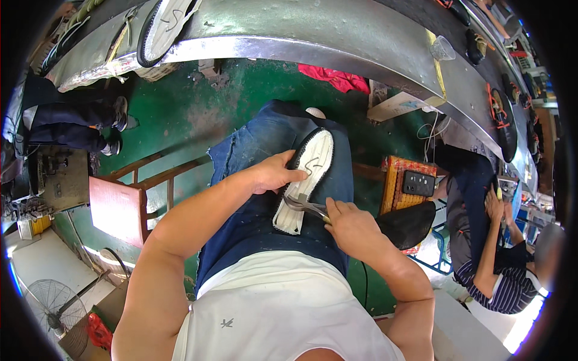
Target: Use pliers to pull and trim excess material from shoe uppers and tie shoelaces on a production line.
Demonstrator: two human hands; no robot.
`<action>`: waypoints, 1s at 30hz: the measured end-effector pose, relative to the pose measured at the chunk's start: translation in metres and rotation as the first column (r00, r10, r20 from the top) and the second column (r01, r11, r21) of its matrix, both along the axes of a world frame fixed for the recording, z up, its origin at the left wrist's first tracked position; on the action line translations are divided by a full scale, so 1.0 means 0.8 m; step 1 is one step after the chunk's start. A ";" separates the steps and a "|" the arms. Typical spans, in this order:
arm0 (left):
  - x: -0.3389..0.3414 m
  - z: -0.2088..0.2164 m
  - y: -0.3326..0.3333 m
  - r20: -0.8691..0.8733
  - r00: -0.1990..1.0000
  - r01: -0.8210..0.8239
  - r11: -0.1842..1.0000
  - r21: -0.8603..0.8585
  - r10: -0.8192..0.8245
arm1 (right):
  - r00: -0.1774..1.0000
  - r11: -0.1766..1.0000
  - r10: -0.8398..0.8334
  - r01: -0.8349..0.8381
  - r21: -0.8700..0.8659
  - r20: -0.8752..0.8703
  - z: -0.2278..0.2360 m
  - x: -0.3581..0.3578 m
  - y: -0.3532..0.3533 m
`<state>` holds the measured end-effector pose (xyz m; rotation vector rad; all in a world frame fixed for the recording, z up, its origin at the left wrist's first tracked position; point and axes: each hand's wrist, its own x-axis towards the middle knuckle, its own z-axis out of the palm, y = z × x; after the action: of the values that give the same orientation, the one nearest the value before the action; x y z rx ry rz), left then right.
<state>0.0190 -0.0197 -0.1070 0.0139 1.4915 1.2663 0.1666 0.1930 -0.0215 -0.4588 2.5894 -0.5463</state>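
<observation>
A shoe (317, 157) with its pale underside turned up lies lengthwise across my lap. Black edging runs around it, and a dark curved mark is drawn on the pale surface. My left hand (276, 173) is closed on the shoe's left edge, with the thumb pressed on top. My right hand (356, 230) is wrapped around the handles of metal pincers (309, 208). The head of the pincers rests against the narrower middle of the shoe, just below my left thumb. Whether its jaws grip the edge is not clear.
Ahead runs a long metal bench (265, 49) with another upturned shoe (165, 33) on its edge. A black phone (418, 183) lies on a beaded seat at right, near a seated co-worker (503, 271). At left are a wooden stool (117, 207), a fan (55, 313) and another person's legs (75, 126).
</observation>
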 end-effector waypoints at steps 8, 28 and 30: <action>0.015 -0.060 -0.012 -0.156 0.984 -0.075 0.994 0.077 0.087 | 0.980 0.938 -0.195 0.172 -0.300 -0.048 -0.067 0.028 0.006; 0.112 -0.041 -0.003 -0.067 0.944 -0.293 0.916 0.273 0.322 | 0.898 0.922 -0.117 0.257 -0.289 0.425 -0.047 0.048 0.051; 0.115 -0.046 -0.006 -0.126 0.938 -0.282 0.924 0.258 0.321 | 0.827 0.881 -0.086 0.324 -0.346 0.555 -0.026 0.028 0.059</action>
<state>0.1109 -0.0243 -0.1436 0.0484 1.5157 1.7263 0.1889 0.2401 -0.0425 -0.1177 1.9853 -1.1576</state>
